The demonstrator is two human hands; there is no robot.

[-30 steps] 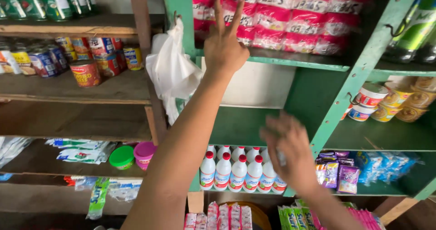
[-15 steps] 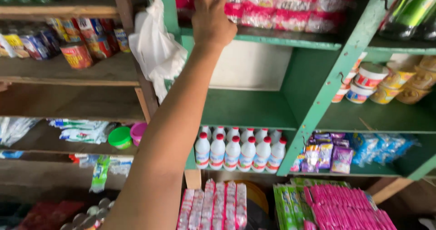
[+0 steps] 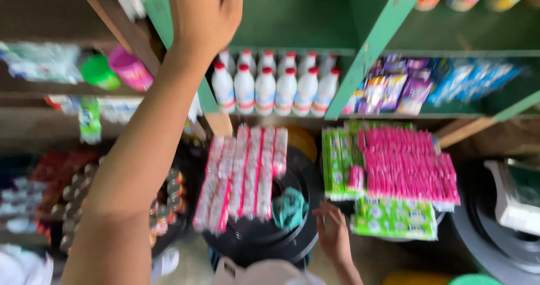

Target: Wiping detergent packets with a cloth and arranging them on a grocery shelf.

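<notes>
Left hand (image 3: 205, 12) raised — right hand (image 3: 333, 234) by black drum (image 3: 264, 240)

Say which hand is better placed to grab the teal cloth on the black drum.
Right. The right hand sits low beside the crumpled teal cloth on the round black drum; the left hand is raised at the green wooden shelves.

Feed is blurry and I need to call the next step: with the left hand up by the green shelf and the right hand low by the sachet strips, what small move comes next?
Probably ease the right hand, open and empty, the short way right onto the green sachet packs: it hovers at their edge, beside the black drum. The left hand stays raised against the green shelf frame, holding nothing visible.
</notes>
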